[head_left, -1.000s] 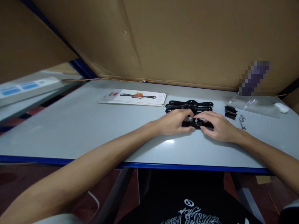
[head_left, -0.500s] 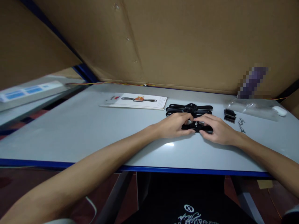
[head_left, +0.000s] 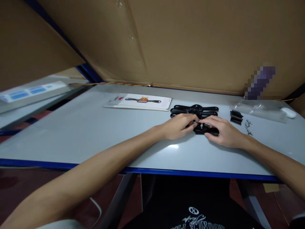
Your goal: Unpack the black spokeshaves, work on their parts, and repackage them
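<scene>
A black spokeshave lies on the table between my hands, with a small silver screw at its middle. My right hand grips its right handle, thumb along the near edge and fingers over the far side. With thumb and fingers drawn together, my left hand pinches at the spokeshave's far left side; the exact part held is hidden by the fingertips. Just beyond my hands, more black spokeshaves lie in a row, partly covered by my fingers.
Right of my hands are a small stack of dark blades and several silver thumb screws. Behind them lie a clear plastic bag and a white mouse-like object. Printed spokeshave cards lie at the back left, before a cardboard wall.
My left thumb has lifted off the spokeshave's near edge and closed towards the index finger. My right hand keeps its hold. The view has shifted slightly.
</scene>
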Tool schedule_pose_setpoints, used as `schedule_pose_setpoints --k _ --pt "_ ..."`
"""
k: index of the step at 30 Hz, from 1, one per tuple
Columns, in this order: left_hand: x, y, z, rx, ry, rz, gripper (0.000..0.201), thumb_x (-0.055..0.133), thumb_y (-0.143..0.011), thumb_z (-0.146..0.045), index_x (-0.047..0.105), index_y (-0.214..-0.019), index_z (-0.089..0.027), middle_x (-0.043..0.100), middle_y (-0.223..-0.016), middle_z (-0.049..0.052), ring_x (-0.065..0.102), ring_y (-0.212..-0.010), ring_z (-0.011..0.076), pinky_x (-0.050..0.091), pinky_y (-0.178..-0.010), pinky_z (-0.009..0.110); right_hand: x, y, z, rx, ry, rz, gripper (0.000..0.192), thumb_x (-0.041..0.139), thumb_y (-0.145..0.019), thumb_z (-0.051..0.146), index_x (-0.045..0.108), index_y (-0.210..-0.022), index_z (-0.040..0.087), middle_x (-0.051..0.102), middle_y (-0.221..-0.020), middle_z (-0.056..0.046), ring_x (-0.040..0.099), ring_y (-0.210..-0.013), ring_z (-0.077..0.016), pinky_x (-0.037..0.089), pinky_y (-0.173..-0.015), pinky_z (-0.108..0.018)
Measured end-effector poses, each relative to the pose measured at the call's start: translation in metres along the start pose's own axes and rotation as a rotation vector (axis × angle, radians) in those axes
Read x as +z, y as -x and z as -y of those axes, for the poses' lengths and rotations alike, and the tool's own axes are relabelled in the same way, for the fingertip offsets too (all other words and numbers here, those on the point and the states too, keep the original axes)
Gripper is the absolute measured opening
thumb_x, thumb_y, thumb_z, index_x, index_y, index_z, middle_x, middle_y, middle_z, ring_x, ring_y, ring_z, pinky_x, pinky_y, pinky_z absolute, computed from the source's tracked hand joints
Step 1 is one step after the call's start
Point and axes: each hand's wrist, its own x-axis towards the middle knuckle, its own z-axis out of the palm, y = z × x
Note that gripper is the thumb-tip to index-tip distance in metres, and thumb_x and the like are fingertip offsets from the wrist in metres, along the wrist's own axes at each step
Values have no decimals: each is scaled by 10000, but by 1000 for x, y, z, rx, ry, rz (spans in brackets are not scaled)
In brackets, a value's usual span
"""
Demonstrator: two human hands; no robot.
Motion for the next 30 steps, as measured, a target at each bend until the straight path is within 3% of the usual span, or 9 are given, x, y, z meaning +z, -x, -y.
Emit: schedule_pose_setpoints --k 9,17,24,30 --pt "1 0 1 -14 32 -3 194 464 -1025 -283 621 -1042 -171 611 -746 0 564 -679 159 424 -686 293 -1 0 2 -9 9 -6 449 609 -946 233 660 -1392 220 743 -1207 -109 690 -1037 -255 576 -945 -465" --pt "0 1 -1 -8 0 13 201 459 -1027 -279 621 -1064 -166 630 -774 12 576 -702 163 438 -705 296 -1 0 1 -24 10 10 432 598 -952 246 662 -1374 182 737 -1208 -130 684 -1033 -261 569 -932 -459" --pt "0 1 0 7 -16 10 207 456 -1029 -274 618 -1078 -155 639 -802 26 576 -720 167 438 -709 303 -1 0 0 31 5 -13 297 629 -914 252 655 -1208 219 722 -1033 -78 669 -923 -234 559 -843 -414" --pt "0 1 0 6 -33 18 200 456 -1030 -276 614 -1077 -162 651 -820 38 589 -737 175 447 -715 310 -1 0 -1 50 -2 -15 165 645 -911 258 610 -1069 228 720 -1033 -75 655 -896 -223 552 -822 -400"
